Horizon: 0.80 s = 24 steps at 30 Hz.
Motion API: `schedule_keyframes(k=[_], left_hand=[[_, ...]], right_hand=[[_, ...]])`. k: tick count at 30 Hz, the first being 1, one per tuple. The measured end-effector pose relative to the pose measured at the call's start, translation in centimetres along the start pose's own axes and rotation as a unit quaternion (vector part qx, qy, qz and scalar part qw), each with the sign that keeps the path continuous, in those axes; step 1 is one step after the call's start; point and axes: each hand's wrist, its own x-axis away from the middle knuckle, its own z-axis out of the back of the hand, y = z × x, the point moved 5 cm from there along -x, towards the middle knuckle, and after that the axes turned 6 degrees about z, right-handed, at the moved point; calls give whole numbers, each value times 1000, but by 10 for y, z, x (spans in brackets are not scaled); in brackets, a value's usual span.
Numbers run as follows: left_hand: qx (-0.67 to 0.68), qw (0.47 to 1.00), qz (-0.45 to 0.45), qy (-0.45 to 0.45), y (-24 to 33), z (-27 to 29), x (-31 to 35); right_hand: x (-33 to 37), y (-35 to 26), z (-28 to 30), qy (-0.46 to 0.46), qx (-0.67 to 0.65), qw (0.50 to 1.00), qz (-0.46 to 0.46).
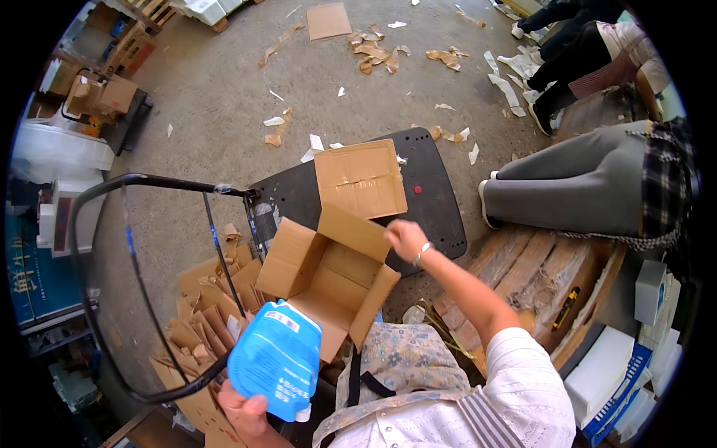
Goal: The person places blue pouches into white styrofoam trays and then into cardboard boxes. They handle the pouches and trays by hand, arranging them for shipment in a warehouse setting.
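Observation:
My left hand (245,409) is closed on the lower edge of a blue pouch (275,366) with white print, held beside the near left side of an open cardboard box (342,270). The box is tilted, its flaps spread, and its visible inside shows bare cardboard. At the box's far right flap, my right hand (408,240) has its fingers closed on the edge. Beyond it a flat-lying cardboard box (360,178) with tape across it rests on a black platform trolley (437,216).
The trolley's black tube handle (134,181) rises at the left, over folded cardboard (205,325). A wooden pallet (515,280) with a box cutter (567,308) is at the right. A person in grey trousers (575,187) stands there. Paper scraps (377,54) litter the floor.

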Motion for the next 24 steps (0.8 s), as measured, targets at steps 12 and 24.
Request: schedule_keyframes(k=[12,24], left_hand=[[-132,946,36,-292,-98,-51,-96],[-132,944,-1,-304,-94,-43,-106]], right_hand=[[-198,4,-42,-204,401,893,10],[-90,14,-51,-98,-93,955,-263]])
